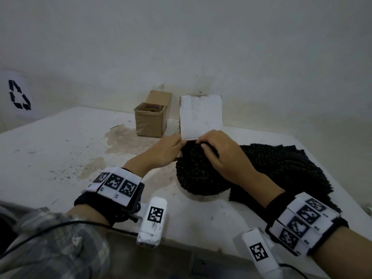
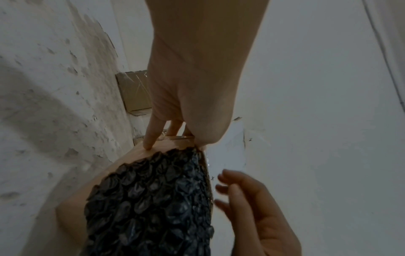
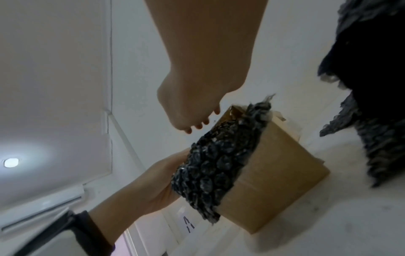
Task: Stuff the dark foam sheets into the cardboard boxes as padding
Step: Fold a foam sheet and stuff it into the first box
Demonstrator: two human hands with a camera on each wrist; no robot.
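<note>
A small cardboard box (image 1: 183, 153) with a white lid flap (image 1: 201, 115) raised stands at the table's middle. A dark bubbly foam sheet (image 1: 196, 178) is partly inside it and spills out over the near side. My left hand (image 1: 170, 151) grips the box's left side, thumb at the rim; the left wrist view shows its fingers (image 2: 149, 138) on the cardboard (image 2: 133, 155). My right hand (image 1: 215, 156) is over the opening, fingers loosely bent at the foam's top edge. Seen from the right wrist, those fingertips (image 3: 200, 125) hover just off the foam (image 3: 219, 164).
A pile of dark foam sheets (image 1: 281, 168) lies right of the box, near the table's right edge. A second open cardboard box (image 1: 151, 121) stands at the back by the wall. The white table (image 1: 60, 158) is stained at the left.
</note>
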